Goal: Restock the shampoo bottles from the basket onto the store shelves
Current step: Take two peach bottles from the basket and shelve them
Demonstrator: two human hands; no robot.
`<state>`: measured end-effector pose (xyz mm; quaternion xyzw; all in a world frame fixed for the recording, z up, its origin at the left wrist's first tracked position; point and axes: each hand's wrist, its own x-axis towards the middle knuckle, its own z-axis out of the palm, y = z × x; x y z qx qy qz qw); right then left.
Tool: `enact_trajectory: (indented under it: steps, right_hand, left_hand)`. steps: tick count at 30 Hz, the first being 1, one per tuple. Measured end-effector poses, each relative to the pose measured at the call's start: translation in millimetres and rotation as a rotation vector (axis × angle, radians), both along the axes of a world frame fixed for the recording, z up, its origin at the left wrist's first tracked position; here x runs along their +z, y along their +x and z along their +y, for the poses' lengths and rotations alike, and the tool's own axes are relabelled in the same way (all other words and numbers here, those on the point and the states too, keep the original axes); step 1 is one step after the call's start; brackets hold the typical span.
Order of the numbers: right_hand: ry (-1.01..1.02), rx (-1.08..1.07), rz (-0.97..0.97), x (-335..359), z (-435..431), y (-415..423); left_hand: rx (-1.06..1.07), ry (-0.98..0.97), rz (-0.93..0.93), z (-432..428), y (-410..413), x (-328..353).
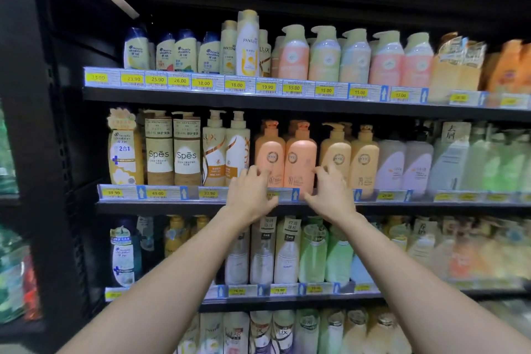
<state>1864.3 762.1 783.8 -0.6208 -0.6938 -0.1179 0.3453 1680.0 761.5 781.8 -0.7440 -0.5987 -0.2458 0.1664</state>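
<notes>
At the left of the frame, two Spēs bottles [159,152] and two LUX bottles [214,152] are seen upright on the middle shelf [172,204]. Just right of them, at the centre, the left hand [250,195] is raised to the shelf edge with fingers spread and loosely bent; nothing is gripped. Two peach KYIC bottles [300,161] are stood side by side between the hands. The right hand [330,194] is held likewise, fingers splayed, nothing grasped. Whether the fingertips touch the bottles cannot be told. Yellow KYIC bottles [365,161] are placed further right.
</notes>
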Motion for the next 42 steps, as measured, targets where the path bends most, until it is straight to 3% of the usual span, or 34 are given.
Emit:
enact_trajectory:
  steps: [4, 7, 16, 22, 33, 42]
  right_hand:
    - [-0.401, -0.004, -0.234, 4.5, -31.3, 7.8]
    - [-0.534, 0.027, -0.328, 1.6, -50.3, 11.6]
    - [-0.527, 0.074, -0.297, -31.2, -98.4, 15.9]
    - [-0.518, -0.025, -0.243, -63.2, -133.0, 14.6]
    - [-0.788, -0.064, -0.209, -235.4, -179.9, -35.7]
    - [-1.095, 0.010, -0.231, -369.7, -186.8, -32.6]
  left_hand:
    - [0.076, -0.132, 0.177, -25.1, -3.9, 6.8]
    - [0.139, -0.224, 0.259, -44.5, -7.4, 4.7]
    - [0.208, -0.346, 0.255, -101.9, -39.0, -26.8]
    - [0.126, -0.374, 0.258, -114.9, -45.5, -67.5]
    - [-0.034, -0.661, 0.268, -146.4, -65.0, -226.8]
    - [-0.009, -0.936, 0.320, -143.9, -61.1, -338.9]
